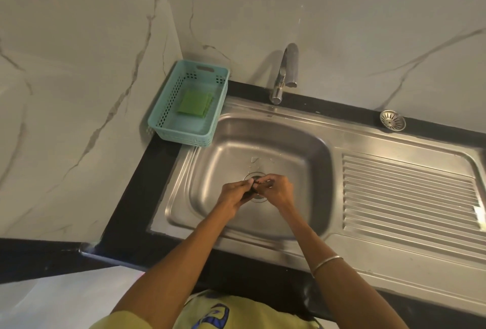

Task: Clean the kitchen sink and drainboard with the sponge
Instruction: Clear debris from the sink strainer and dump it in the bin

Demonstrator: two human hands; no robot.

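Head view, left to right with the sink (263, 144) as reference. Sponge (195, 103) lies in the basket (168, 129) at the sink's back-left corner. Above the drain, my left hand (234, 194) and right hand (277, 189) together pinch one small dark item, too small to identify. Drainboard (410, 194) adjoins the sink's right.

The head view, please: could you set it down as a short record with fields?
sponge: green sponge lies in the teal basket, untouched
hands: left hand and right hand meet over the drain, pinching a small dark item too blurred to name
sink basin: a few drops
strainer: on the counter behind the drainboard
tap: no water running
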